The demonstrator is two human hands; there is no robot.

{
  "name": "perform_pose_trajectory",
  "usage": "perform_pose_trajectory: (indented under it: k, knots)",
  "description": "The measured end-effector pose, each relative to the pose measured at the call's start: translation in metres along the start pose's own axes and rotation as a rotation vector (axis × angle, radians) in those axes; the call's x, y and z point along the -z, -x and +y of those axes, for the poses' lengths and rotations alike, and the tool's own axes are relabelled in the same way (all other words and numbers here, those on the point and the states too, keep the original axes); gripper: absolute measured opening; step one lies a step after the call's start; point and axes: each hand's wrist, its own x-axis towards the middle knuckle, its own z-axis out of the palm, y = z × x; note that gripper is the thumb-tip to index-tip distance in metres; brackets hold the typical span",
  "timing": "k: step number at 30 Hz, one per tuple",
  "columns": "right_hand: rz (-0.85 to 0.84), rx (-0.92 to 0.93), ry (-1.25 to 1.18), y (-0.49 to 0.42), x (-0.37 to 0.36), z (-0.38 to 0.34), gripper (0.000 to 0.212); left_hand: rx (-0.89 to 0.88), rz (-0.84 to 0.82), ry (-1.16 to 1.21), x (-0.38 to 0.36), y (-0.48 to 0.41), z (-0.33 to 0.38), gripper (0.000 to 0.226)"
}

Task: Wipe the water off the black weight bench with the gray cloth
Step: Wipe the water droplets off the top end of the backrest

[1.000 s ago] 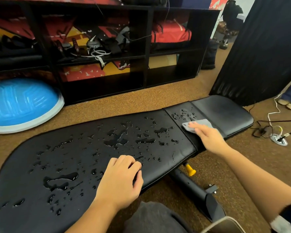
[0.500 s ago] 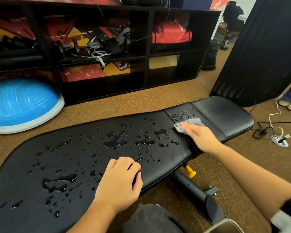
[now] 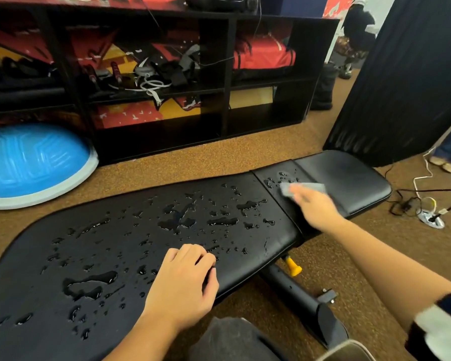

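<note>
Head view: the cloth, seemingly soft and light and best pinned flat from above, lies near the right end of the bench under my right grip, fingers flat, pressing rather than clutching. Water beads the slick surface leftward; my left grip rests there curled, holding nothing.

Right hand motion-blurred, covering most of gray cloth.
</note>
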Motion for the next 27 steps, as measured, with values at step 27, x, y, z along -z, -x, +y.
perform_pose_trajectory:
  k: [27]
  knots:
    - [-0.153,0.138,-0.043,-0.013,-0.005,-0.025,0.036,0.012,-0.010,0.017,0.001,-0.002,-0.001,0.009]
